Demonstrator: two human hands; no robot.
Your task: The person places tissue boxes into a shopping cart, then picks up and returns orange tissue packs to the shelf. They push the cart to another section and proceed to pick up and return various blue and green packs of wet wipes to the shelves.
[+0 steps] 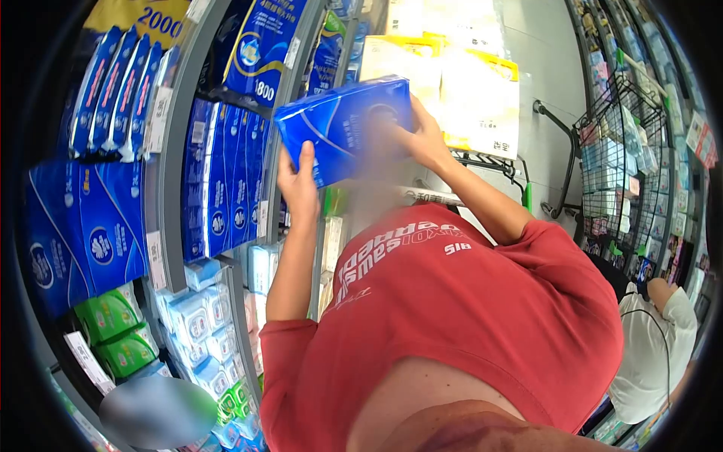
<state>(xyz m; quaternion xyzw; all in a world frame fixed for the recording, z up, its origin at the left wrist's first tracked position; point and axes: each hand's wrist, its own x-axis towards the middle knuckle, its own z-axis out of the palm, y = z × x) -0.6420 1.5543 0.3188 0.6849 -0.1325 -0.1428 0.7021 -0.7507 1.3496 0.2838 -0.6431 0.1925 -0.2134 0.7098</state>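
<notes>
Both of my hands hold a blue packet with white lettering [331, 128] in front of my chest. My left hand [299, 181] grips its lower left end, thumb on the front face. At the packet's right end is my right hand [425, 135], with its fingers at the edge. A blurred patch covers part of the packet's right side. Just beyond the packet are large yellow and white packs [478, 102], brightly lit. Similar blue packs [226, 181] stand in a row on the shelf to the left.
Shelf edges [167, 188] run along the left. Green packs [113, 316] and pale blue packs [199, 324] sit lower down. A black wire cart [621, 158] stands at the right, near a person in a white top [651, 354]. A black metal bar [565, 135] is beside the yellow packs.
</notes>
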